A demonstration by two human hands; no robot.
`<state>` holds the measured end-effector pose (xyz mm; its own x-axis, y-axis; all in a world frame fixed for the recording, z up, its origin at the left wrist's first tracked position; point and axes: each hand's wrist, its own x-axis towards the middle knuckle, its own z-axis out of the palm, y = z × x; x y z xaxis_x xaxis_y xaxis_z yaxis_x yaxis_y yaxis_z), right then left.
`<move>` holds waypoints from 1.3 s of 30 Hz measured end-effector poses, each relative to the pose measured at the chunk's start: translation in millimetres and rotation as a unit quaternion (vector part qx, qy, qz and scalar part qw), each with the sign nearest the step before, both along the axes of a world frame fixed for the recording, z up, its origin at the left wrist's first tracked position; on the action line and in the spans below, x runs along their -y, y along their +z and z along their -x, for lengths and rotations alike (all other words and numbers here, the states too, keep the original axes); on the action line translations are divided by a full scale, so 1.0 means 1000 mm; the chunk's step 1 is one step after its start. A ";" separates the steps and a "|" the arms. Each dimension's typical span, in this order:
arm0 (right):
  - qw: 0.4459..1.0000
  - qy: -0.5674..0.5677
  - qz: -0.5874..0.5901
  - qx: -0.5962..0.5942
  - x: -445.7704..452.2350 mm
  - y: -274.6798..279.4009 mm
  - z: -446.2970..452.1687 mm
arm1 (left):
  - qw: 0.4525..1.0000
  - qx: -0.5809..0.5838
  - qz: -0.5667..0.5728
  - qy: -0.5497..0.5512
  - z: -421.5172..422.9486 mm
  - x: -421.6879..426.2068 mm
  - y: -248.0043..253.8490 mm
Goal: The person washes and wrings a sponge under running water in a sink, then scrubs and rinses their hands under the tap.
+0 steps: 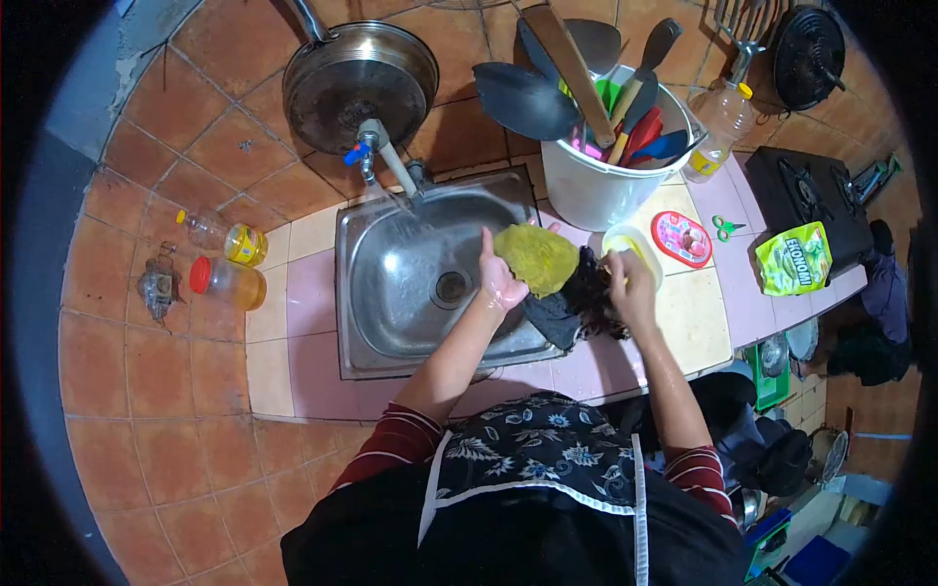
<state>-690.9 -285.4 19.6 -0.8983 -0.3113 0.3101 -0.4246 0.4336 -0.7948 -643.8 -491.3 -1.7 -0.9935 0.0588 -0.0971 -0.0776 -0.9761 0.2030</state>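
Observation:
My left hand [501, 280] is palm up over the right side of the steel sink [357, 337], closed around the edge of a fuzzy yellow-green piece, like a scouring pad or cloth [537, 258]. My right hand [630, 291] is at the near side of a small white bowl [653, 256], fingers drawn together; what they pinch, if anything, is hidden. Between my hands lies a dark shaggy bundle [592, 305], its kind unclear. A dark grey cloth [553, 320] drapes over the sink's right rim.
Water runs from the blue-handled tap [365, 156]. A white bucket of utensils [586, 190] stands behind the bowl. Right of it are a pink-lidded tub [681, 240], green scissors [726, 228], a green pouch [793, 259] and a black stove [806, 195]. Jars [230, 282] stand left.

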 end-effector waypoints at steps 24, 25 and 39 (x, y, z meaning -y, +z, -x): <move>0.581 0.119 0.524 0.612 0.054 -0.027 0.003 | 1.000 -0.005 0.019 0.024 0.009 -0.020 -0.002; 0.580 0.121 0.523 0.613 0.049 -0.037 0.001 | 0.999 -0.005 0.020 0.027 0.005 -0.015 0.000; 0.927 0.105 0.228 0.278 0.081 -0.055 0.002 | 0.995 -0.050 -0.002 0.081 -0.012 -0.018 0.039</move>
